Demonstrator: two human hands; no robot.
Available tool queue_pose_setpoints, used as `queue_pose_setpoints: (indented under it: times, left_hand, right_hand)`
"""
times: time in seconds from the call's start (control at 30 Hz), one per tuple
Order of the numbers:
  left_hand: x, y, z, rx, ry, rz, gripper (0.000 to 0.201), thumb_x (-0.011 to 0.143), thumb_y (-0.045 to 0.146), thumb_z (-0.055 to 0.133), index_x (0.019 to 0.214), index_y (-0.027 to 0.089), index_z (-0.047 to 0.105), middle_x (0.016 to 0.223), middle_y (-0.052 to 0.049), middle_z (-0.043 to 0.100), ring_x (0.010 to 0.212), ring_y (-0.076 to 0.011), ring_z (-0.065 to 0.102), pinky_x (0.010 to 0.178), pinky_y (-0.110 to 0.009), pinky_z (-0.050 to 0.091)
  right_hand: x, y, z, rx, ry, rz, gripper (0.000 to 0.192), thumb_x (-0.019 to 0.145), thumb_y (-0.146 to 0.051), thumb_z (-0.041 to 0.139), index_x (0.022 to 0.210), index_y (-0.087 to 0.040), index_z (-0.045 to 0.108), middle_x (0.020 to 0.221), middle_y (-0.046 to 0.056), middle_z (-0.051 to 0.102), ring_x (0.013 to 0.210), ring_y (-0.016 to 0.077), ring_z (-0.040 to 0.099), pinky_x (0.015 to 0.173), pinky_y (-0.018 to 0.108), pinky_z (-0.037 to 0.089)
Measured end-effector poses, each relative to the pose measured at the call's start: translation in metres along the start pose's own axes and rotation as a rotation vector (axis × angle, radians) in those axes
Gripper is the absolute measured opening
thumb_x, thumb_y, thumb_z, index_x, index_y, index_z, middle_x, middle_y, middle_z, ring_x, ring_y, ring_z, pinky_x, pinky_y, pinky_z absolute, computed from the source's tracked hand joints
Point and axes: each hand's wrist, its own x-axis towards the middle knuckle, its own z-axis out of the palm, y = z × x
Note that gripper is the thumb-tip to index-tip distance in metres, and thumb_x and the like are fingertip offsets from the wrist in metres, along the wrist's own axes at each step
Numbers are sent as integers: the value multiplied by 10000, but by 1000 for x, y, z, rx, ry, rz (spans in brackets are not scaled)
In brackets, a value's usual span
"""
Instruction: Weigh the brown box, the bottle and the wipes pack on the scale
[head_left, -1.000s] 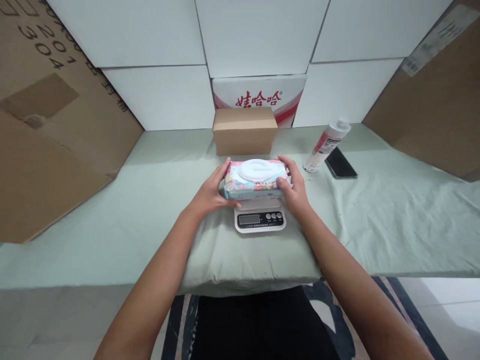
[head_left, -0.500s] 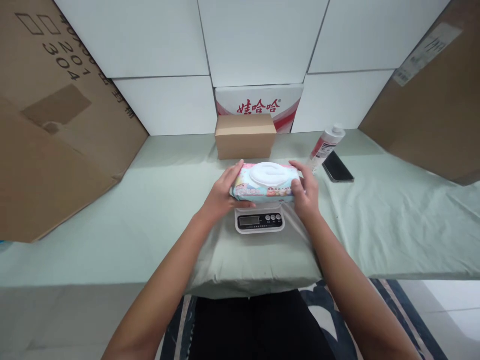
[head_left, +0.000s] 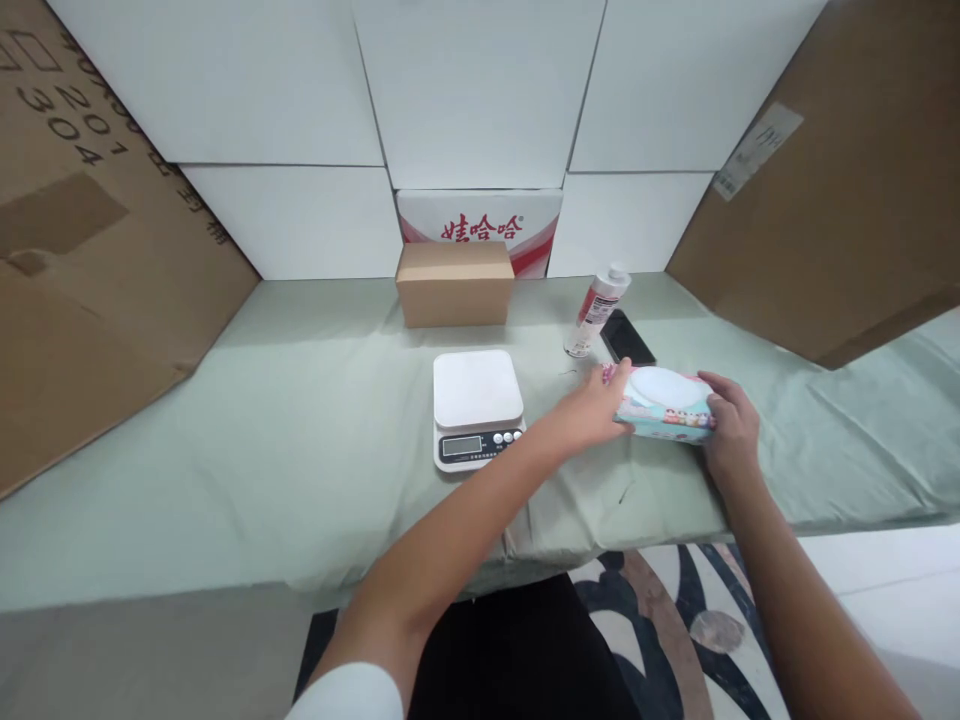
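**Wipes pack held at both ends, right of scale**

Green cloth [head_left: 300,420] covers the table; white panels behind, cardboard sheets leaning in on both sides. From the head cam I see both my hands on the wipes pack [head_left: 664,403]. It sits at or just above the cloth, right of the scale [head_left: 477,405] and apart from it, near the table's front edge. I can't tell if its underside touches the cloth.

Left hand [head_left: 592,412]: fingers curled around the pack's left end, partly closed, gripping. Right hand [head_left: 727,425]: wrapped around the right end, thumb on top, same grip. Neither hand has anything else.

Pack look: flat soft pouch, pale blue and pink print with small cartoon figures along the front face, white oval flip lid [head_left: 654,382] centred on top.

Handling, my read: moderately heavy for its size since wipes are wet; film wrap is soft and gives under the fingers, a bit slick. Not fragile. Best hold is the short ends, as now, or under the long sides; avoid pinching the lid, it could pop open.

Scale platform is bare, display not readable. Behind it: small brown box [head_left: 454,284] and a red-and-white carton [head_left: 480,222]. Bottle [head_left: 596,312] and phone [head_left: 627,338] stand just beyond the pack, not touching it.
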Motion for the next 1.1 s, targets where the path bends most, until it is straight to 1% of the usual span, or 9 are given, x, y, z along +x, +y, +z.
queue_pose_setpoints:
  times: [0.13,0.23,0.33,0.4,0.47,0.53,0.73,0.93,1.1]
  left_hand:
    - [-10,6,-18,107,-16,-45,1087,905,428,766,1735,175,113,1805,-255,131,1702,-409,99,1325,-540,315]
    - [-40,-12,-67,73,135,-22,1036,901,580,742,1724,248,208,1830,-151,129,1711,-348,85,1372,-506,224]
    - [-76,-65,-127,-32,522,-3,840,940,625,669,1652,274,394,1797,-92,295,1696,-307,202,1382,-487,194]
    - [-94,-113,-158,-154,831,-68,802,941,648,660,1607,244,466,1753,-110,392,1667,-308,297,1379,-460,215]
    - [-106,-157,-174,-289,1085,-125,813,941,674,642,1593,216,480,1748,-128,397,1667,-290,299,1374,-415,237]
    - [-109,-191,-176,-378,1200,-181,831,944,675,635,1598,190,467,1759,-151,367,1672,-277,287,1370,-390,245]
    - [-95,-220,-167,-484,1051,-162,863,926,639,686,1647,260,401,1800,-88,282,1693,-254,213,1383,-394,205]
    - [-91,-220,-172,-523,940,-116,822,976,566,612,1678,241,334,1819,-57,220,1701,-220,174,1396,-391,148]
    - [-92,-225,-170,-535,876,-81,884,960,552,618,1705,239,260,1823,-56,206,1699,-228,191,1390,-397,194]
  right_hand:
    - [-9,-12,3,-80,85,42,372,808,-390,572,1073,-242,787,1135,146,757,1093,452,687,1013,711,510]
    - [-19,-42,7,-272,219,-154,369,868,-366,603,1185,-285,773,1229,132,740,1191,468,665,1085,762,465]
    - [-28,-81,31,-275,227,-371,359,900,-305,613,1231,-331,749,1260,107,737,1238,429,659,1120,723,476]
    - [-32,-105,62,-142,143,-404,326,906,-290,596,1193,-288,753,1230,108,753,1169,377,696,1068,648,537]
    - [-35,-124,99,-21,48,-384,298,894,-304,595,1139,-238,751,1171,104,770,1107,327,718,1017,578,572]
    - [-39,-134,136,39,-54,-347,282,879,-320,609,1112,-230,740,1140,88,774,1068,288,724,1005,537,577]
    - [-33,-123,221,263,-306,-77,312,892,-417,610,1155,-260,670,1271,94,743,1181,274,691,1102,544,545]
    - [30,-93,298,395,-391,210,752,777,-695,639,1431,-341,528,1606,82,521,1565,318,435,1269,605,401]
    - [34,-89,329,542,-543,204,917,715,-704,644,1537,-357,434,1559,38,588,1501,299,518,1280,578,414]
